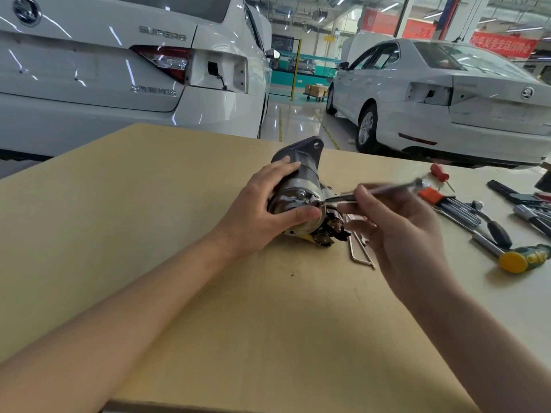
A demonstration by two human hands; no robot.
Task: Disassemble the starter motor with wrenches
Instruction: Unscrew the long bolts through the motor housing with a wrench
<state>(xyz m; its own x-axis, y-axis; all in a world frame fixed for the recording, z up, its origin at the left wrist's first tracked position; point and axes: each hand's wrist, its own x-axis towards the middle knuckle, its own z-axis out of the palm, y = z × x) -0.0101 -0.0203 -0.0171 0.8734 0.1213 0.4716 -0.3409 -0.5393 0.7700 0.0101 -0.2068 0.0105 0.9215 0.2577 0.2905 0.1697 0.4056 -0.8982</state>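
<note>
Behind the table [149, 204], two white cars fill the workshop, one [119, 70] at the left with its tail close to the table's far edge, the other [447, 99] at the right and well apart from it. The table is a pale wooden top that takes up most of the lower view. Near its middle lies the starter [298, 189] on its side, its dark flanged nose pointing away and its silver body toward the person. The left hand [268, 210] grips that body, fingers curled over the top and thumb pressed against the near end. The right hand [396, 234] holds a wrench [384, 190] between thumb and fingertips, the other fingers loosely spread below; the wrench is blurred, and its head sits at a bolt on the starter's end cap. At the right edge of the table lies a hammer [524, 257] with a yellow and green grip, beside a ratchet [492, 228] with a black handle. Nearer the wrench is a hex key set [453, 207] in an orange holder, and beyond it a red screwdriver [441, 172]. Two loose hex keys [357, 251] lie on the table just beside the starter, partly under the right hand.
</note>
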